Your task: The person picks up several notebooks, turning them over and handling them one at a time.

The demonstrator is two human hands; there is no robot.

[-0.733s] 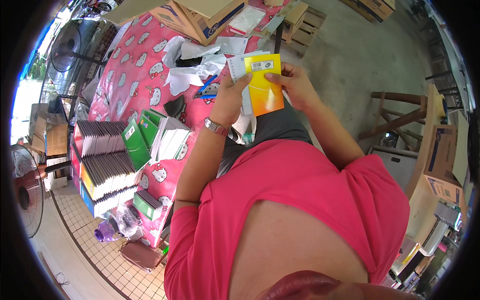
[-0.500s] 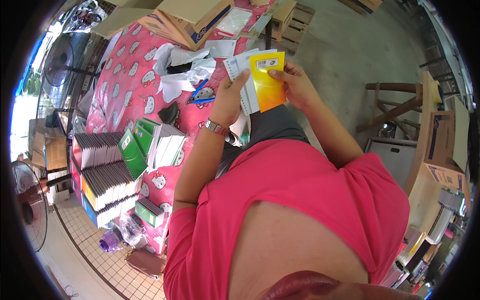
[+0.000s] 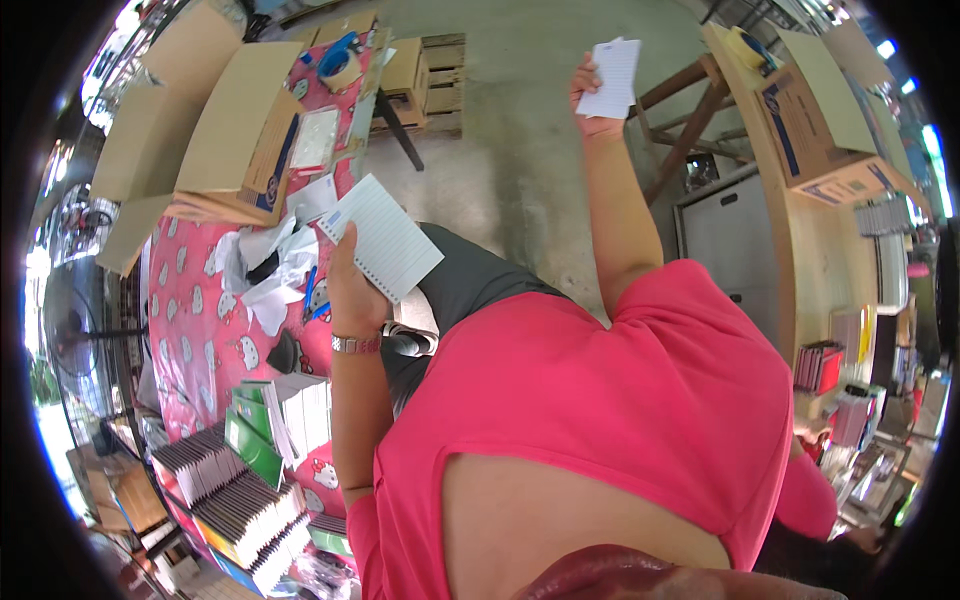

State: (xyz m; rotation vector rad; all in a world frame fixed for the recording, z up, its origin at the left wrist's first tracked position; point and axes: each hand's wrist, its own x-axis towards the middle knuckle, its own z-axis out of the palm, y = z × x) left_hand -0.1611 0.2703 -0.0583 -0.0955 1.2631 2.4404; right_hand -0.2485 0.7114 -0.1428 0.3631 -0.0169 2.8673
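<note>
Along the left of the frame, a long desk [image 3: 185, 345] is spreading under a pink cartoon-print cloth, while a pale wooden desk [image 3: 818, 290] is running down the right side. At the upper left, an open cardboard box [image 3: 225, 135] is sitting on the cloth with its flaps spread, and a smaller carton [image 3: 815, 135] is resting on the pale desk at the upper right. Toward the lower left, rows of spiral notebooks [image 3: 235, 490] are standing packed together, with green-covered notebooks [image 3: 250, 438] leaning just beyond them. Crumpled white paper [image 3: 275, 300] is lying left of centre, near our left hand.

Left of centre, we are holding out a ruled sheet [image 3: 388, 235] with holes along one edge; whether others are lying beneath it, we cannot tell. Our left hand [image 3: 360, 288] is gripping its lower left part, thumb on top and the other fingers mostly hidden underneath. High at the upper right of centre, our right hand [image 3: 583, 92] is clasping smaller-looking ruled papers [image 3: 613, 80], its fingers curling around their left edge, well apart from the sheet. A metal watch [image 3: 356, 345] is circling our left wrist, and a slim blue tool [image 3: 311, 295] is lying beside the crumpled paper.
</note>
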